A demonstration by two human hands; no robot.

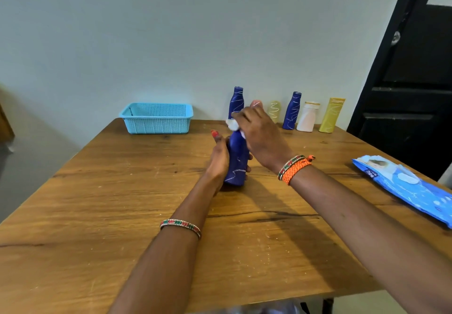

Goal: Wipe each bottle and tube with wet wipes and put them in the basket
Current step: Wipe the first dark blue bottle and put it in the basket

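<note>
Hands (219,159) on blue bottle (236,164)

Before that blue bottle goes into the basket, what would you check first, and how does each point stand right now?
1. Left hand has a firm grip on the blue bottle: ok.
2. Right hand presses the wipe to the bottle's top: ok.
3. Bottle wiped clean: not ok, scribbles remain low down.
4. Basket upright with space: ok.
5. Five more containers waiting by the wall: ok.

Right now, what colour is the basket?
Light blue, perforated mesh walls; the basket shows in the head view, at the table's far left.
</note>
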